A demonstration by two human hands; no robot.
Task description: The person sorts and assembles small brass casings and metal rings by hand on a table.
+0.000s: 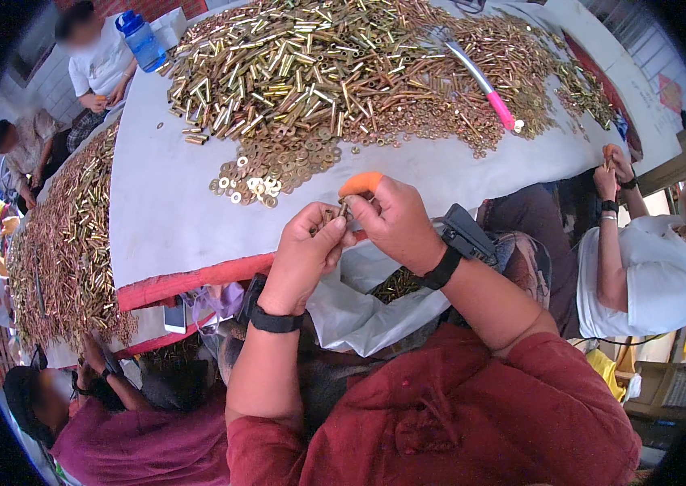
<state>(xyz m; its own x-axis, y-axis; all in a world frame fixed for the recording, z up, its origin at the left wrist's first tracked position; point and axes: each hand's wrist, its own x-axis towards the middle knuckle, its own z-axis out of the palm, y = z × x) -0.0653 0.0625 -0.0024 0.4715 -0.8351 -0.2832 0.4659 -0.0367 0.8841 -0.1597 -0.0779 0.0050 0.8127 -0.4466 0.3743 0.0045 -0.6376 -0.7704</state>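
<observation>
My left hand (pixel 311 241) and my right hand (pixel 395 217) meet just over the table's near edge. Both are closed, fingertips together, around small brass-coloured metal parts (pixel 344 210); their exact shape is mostly covered by the fingers. More such pieces show in the curled fingers of the left hand. An orange finger cover (pixel 361 185) sits on my right index finger. Ahead of the hands lies a pile of flat washers (pixel 278 162), and behind it a large heap of brass-coloured metal sleeves (pixel 278 73). Small nuts (pixel 448 117) are spread to the right of the washers.
A pink-handled tool (pixel 498 105) lies on the heap. The white tabletop (pixel 157 202) has a red edge (pixel 197 280). An open white plastic bag (pixel 351 304) with metal parts hangs below my hands. A blue bottle (pixel 142 42) stands far left. Other people sit on both sides.
</observation>
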